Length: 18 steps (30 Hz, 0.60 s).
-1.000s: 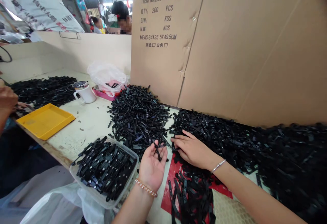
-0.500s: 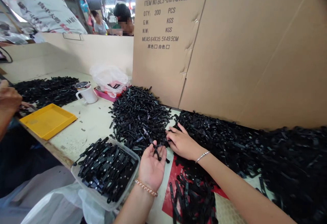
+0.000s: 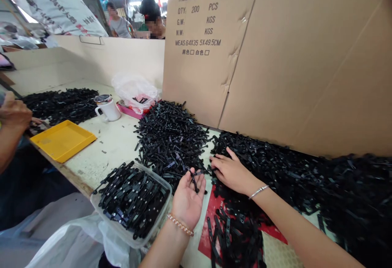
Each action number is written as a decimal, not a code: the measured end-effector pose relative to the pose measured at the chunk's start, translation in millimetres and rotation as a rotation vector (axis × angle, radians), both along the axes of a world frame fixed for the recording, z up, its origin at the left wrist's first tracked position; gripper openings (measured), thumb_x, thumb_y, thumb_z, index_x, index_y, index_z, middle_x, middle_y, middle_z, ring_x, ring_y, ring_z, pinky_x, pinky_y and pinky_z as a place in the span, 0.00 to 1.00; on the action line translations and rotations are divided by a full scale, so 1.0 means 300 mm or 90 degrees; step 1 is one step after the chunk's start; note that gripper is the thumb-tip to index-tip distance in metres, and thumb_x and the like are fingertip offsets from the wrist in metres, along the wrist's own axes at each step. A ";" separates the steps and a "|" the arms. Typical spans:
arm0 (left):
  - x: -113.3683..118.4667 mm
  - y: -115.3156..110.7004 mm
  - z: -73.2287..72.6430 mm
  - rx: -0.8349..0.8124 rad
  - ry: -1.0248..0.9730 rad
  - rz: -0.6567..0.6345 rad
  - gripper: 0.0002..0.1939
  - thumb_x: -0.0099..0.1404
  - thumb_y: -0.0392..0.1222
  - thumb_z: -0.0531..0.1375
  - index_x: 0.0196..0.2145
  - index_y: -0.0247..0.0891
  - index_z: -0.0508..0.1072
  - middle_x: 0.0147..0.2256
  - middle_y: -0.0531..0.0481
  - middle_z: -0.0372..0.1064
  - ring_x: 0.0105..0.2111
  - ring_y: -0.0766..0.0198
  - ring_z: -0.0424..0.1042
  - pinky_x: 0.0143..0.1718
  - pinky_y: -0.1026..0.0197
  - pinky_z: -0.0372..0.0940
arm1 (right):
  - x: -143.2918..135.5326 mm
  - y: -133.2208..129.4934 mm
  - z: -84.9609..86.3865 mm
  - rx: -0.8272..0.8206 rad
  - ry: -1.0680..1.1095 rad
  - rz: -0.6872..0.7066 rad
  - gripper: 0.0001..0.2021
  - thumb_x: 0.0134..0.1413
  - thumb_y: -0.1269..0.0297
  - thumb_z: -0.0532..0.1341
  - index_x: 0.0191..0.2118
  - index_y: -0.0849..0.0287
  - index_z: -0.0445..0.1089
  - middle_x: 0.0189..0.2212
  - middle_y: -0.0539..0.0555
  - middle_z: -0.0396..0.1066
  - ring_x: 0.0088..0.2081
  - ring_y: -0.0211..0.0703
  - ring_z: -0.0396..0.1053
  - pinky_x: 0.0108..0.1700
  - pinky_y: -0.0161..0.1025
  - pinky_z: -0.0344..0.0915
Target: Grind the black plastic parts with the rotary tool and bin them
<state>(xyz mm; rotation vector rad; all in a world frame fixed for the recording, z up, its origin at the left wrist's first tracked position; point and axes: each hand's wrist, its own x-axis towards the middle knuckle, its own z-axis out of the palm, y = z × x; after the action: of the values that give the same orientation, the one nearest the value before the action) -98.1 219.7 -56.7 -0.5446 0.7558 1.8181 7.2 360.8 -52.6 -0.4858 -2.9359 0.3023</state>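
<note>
Palm up, my left hand point(image 3: 190, 200) has black strips point(image 3: 194, 180) lying across its curled fingers, beside the front of a heap of small black strips point(image 3: 171, 137). My right hand point(image 3: 234, 173) is palm down with its thumb apart, its fingertips touching the left end of a longer black pile point(image 3: 269, 162); whether it pinches a piece is hidden. Left of my left hand is a clear plastic tub point(image 3: 168, 186) full of black strips with shiny dots. More black strips point(image 3: 232, 235) lie on a red sheet point(image 3: 211, 237) below my right hand.
A large cardboard sheet point(image 3: 275, 64) stands behind the piles. To the left are a yellow tray point(image 3: 63, 141), a white mug point(image 3: 110, 111), a pink tray point(image 3: 130, 111) with a plastic bag point(image 3: 134, 90), and another person's hand point(image 3: 15, 113). Two people are farther back.
The view has shifted, so most things sit slightly farther right. My right hand has moved a little away from my left hand, toward the longer pile. The strips stay on my left fingers.
</note>
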 end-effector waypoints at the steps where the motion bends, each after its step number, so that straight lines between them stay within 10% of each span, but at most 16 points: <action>1: 0.004 -0.002 0.002 0.005 0.003 -0.009 0.06 0.65 0.33 0.55 0.33 0.33 0.72 0.35 0.43 0.72 0.36 0.62 0.74 0.39 0.61 0.72 | 0.016 0.006 0.009 -0.002 0.020 -0.006 0.06 0.56 0.75 0.55 0.36 0.59 0.68 0.51 0.59 0.68 0.55 0.52 0.62 0.62 0.63 0.36; 5: 0.017 -0.018 0.025 0.020 0.020 -0.039 0.06 0.64 0.32 0.56 0.32 0.31 0.73 0.34 0.44 0.73 0.31 0.66 0.73 0.36 0.64 0.72 | 0.068 -0.023 0.073 -0.161 0.220 -0.093 0.05 0.58 0.63 0.57 0.36 0.57 0.68 0.42 0.57 0.70 0.46 0.49 0.67 0.57 0.56 0.54; 10: 0.058 -0.122 0.072 0.065 0.120 -0.133 0.07 0.63 0.33 0.58 0.32 0.32 0.76 0.35 0.45 0.73 0.34 0.66 0.72 0.34 0.66 0.69 | 0.156 -0.238 0.151 -0.641 0.361 -0.233 0.15 0.52 0.52 0.65 0.37 0.59 0.68 0.37 0.54 0.70 0.39 0.45 0.68 0.43 0.39 0.67; 18: 0.228 -0.392 0.086 0.062 0.363 -0.325 0.13 0.56 0.48 0.65 0.29 0.34 0.79 0.43 0.40 0.74 0.43 0.56 0.70 0.40 0.63 0.65 | 0.312 -0.562 0.008 -0.801 0.435 -0.344 0.16 0.47 0.52 0.68 0.30 0.59 0.68 0.31 0.52 0.67 0.35 0.43 0.68 0.37 0.35 0.68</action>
<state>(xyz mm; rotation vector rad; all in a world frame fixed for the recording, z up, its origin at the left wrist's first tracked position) -29.6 102.2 -31.0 0.2409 1.0628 1.5134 100.8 192.2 -50.2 -0.9817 -1.5631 1.7665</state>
